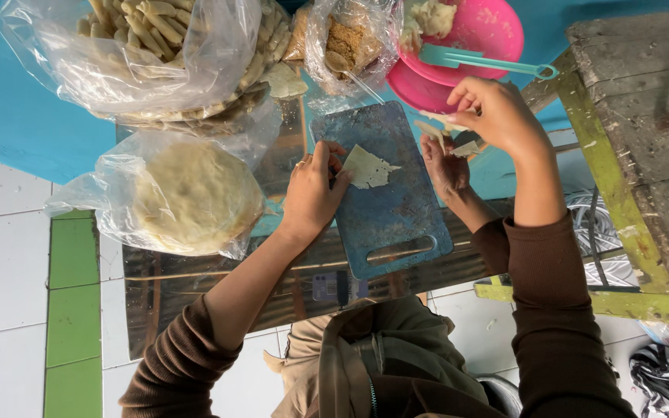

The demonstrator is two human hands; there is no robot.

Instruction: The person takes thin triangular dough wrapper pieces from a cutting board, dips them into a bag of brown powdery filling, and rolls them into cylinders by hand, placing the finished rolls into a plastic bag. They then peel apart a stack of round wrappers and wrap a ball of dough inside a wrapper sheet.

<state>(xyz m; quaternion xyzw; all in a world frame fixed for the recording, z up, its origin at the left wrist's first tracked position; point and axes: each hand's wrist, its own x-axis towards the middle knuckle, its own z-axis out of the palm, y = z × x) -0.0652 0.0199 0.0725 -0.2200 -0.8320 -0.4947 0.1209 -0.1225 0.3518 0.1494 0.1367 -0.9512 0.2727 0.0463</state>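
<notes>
Head view: three hands over one blue cutting board (392, 205) on a tabletop (195, 279). Left hand (313, 190), fingers curled, pinches the left edge of one thin pale dough sheet (368, 168), flat on the board's upper part, ragged edges, roughly triangular. Right hand (497, 112), at the board's upper right corner, fingers bent, grips a small dough strip (447, 121). Third hand (444, 166), palm up below it, holds another small scrap (466, 148); whose hand, can't tell. One clear bag with a round stack of dough sheets (195, 197) left of the board. One bag of pale rolled sticks (149, 46) above. Two pink bowls (478, 35), stacked, one teal spoon (474, 60) across them.
</notes>
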